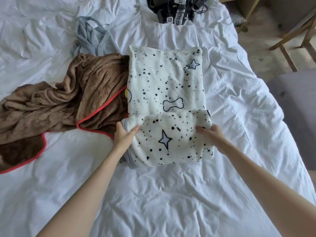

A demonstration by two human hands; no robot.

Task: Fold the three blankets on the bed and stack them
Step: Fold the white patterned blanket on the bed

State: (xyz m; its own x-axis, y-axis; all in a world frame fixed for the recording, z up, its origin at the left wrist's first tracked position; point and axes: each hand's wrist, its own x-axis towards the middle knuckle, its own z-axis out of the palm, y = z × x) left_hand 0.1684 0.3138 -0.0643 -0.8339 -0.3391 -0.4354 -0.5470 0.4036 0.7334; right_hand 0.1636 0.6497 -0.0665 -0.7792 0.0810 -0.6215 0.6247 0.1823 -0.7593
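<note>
Two bare forearms enter from the bottom edge, cut off above the elbow.

- Left hand: grips the left end of the raised flap, thumb on top; fingers tucked under the fabric and hidden.
- Right hand: grips the right end of the same flap, thumb laid across the top; the other fingers are out of sight behind the edge.
- Spotted blanket: white fleece with black dots, stars and a bone outline, lying mid-bed as a long folded strip. Its near end is turned up and over in both hands. A grey trim shows at the near-left corner. The layer count cannot be told.
- Brown blanket: red-edged, crumpled and unfolded, left of the spotted one and touching its left edge; cut off by the frame's left side.
- Grey-blue blanket: bunched beyond the brown one, lower part hidden by it.
- Bed: wrinkled white cover under all three.
- Dark gear: cables and tagged black boxes at the far edge, cut off and hard to make out.
- Wooden frame: legs only, on the floor to the right.
</note>
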